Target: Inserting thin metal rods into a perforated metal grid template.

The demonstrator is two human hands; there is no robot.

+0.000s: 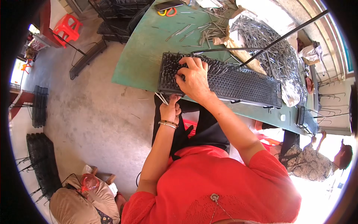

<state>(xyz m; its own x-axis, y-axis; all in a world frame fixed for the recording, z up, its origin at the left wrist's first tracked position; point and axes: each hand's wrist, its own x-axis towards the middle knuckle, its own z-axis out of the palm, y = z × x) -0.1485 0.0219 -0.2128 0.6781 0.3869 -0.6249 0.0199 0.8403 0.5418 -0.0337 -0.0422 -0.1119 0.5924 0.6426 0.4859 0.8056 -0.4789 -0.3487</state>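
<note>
A long black perforated rack (253,84) lies on the green table along its near edge. Dark thin pieces stand upright, packed close, in its left part, while the holes on its right show bare. My right hand (194,77) is over the filled part, fingers bent down and drawn together among the upright pieces; what the fingertips grip is hidden. Just below the rack's near left corner, my left hand (170,110) is closed around several thin silvery metal rods (161,98), whose ends stick out toward the upper left.
A large heap of metal rods (261,41) lies on wrapping beyond the rack, with loose rods scattered around. A black bar (289,34) slants up from the rack. Scissors (167,12) and a phone (169,5) lie at the far edge. Another person (311,160) is at right.
</note>
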